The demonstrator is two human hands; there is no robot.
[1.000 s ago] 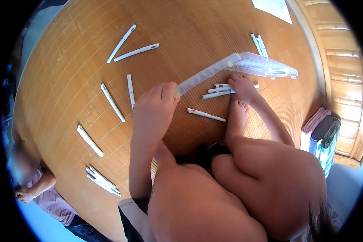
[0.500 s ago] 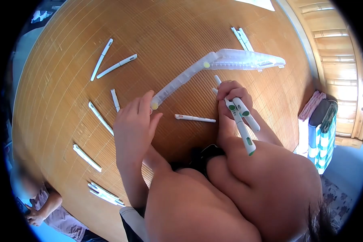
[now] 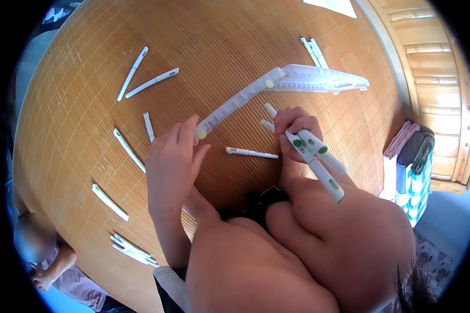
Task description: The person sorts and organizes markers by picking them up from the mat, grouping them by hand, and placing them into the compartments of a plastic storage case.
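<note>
My right hand (image 3: 299, 124) is closed around several white marker pens (image 3: 326, 180) with green ends, which stick out on both sides of the fist. My left hand (image 3: 173, 156) lies at the near end of a clear plastic pen case (image 3: 235, 107), its fingers stretched and thumb apart. Beside its fingertips show a yellow dot on the case and a small pinkish disc; whether the hand touches the disc I cannot tell. The case lies unfolded in a bent line. A single white marker (image 3: 251, 153) rests on the table between my hands.
More white markers lie about the wooden table (image 3: 209, 41): a pair (image 3: 151, 82) at upper left, two (image 3: 314, 53) beyond the case, and several (image 3: 133, 250) bunched at lower left. Another person (image 3: 62, 266) sits at the left edge. Folded cloths (image 3: 412, 151) hang at the right.
My right hand has shifted slightly left and the held markers have tilted, showing more of their upper ends. My left hand stays nearly in place by the case.
</note>
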